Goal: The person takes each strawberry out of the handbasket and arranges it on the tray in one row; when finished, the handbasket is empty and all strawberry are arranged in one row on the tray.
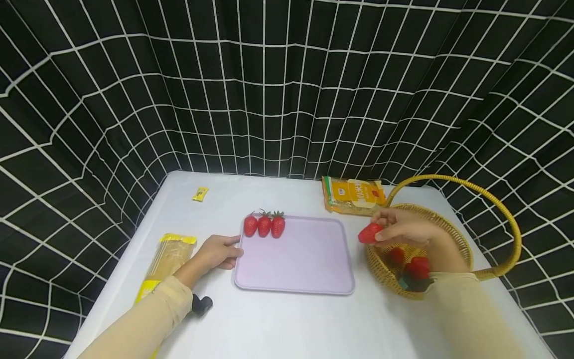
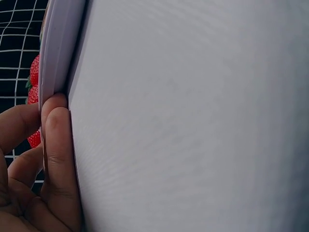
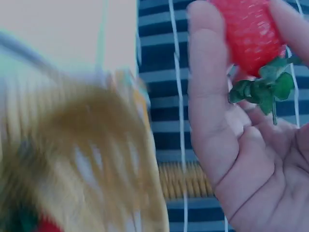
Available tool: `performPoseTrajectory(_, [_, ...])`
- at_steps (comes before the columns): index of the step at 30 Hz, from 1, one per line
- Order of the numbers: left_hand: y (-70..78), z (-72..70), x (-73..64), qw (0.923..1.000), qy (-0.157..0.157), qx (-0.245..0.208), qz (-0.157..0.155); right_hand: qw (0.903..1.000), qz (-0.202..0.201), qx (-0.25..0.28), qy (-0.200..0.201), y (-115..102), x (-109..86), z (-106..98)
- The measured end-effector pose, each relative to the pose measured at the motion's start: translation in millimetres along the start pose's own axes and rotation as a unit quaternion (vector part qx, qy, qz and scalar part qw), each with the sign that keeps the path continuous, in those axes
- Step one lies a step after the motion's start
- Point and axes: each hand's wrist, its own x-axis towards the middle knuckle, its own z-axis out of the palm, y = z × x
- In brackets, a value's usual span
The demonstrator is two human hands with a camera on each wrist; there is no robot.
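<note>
A strawberry is pinched between the thumb and fingers of my right hand, over the left rim of a wicker basket. In the right wrist view this strawberry shows its green leaves toward the palm. More strawberries lie in the basket, partly hidden by my arm. My left hand grips the left edge of a pale purple tray; the left wrist view shows fingers against the rim. Three strawberries stand in a row at the tray's back left corner.
A yellow-orange food packet lies behind the basket, whose tall handle arches to the right. Left of the tray are a long noodle-like packet, a small black object and a little yellow sachet. Gridded black curtain surrounds the table.
</note>
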Motion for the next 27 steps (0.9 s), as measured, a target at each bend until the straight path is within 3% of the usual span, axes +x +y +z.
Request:
performPoseTrajectory(4, [3.2, 0.2, 0.8, 1.0000, 0.001, -0.004, 0.001, 0.9972, 0.019, -0.069, -0.019, -8, 39.9, 33])
performPoseTrajectory(7, [5.2, 0.3, 0.3, 1.0000, 0.000, -0.007, 0.001, 0.9973, 0.033, -0.065, -0.014, -6, 73.3, 55])
performPoseTrajectory(11, [5.3, 0.5, 0.2, 1.0000, -0.002, -0.009, 0.000, 0.9947, 0.065, -0.012, 0.079, 0, 116.0, 82])
performPoseTrajectory(14, [3.9, 0.7, 0.0, 0.9999, -0.003, -0.011, -0.001, 0.9796, 0.099, -0.043, 0.170, 2, 140.5, 100])
performPoseTrajectory(16, [3.5, 0.9, 0.0, 0.9999, -0.004, -0.011, 0.000, 0.9662, 0.123, -0.090, 0.208, 3, 152.5, 108])
performPoseTrajectory(20, [3.1, 1.2, 0.6, 1.0000, -0.003, -0.004, 0.006, 0.9432, 0.147, -0.170, 0.245, 2, 167.8, 119])
performPoseTrajectory(23, [2.8, 1.7, 1.0, 0.9999, 0.000, 0.005, 0.012, 0.9351, 0.155, -0.185, 0.260, 1, 175.0, 123])
performPoseTrajectory(27, [2.0, 1.4, -0.7, 0.9999, 0.003, 0.004, 0.015, 0.9335, 0.151, -0.184, 0.268, 2, 182.5, 127])
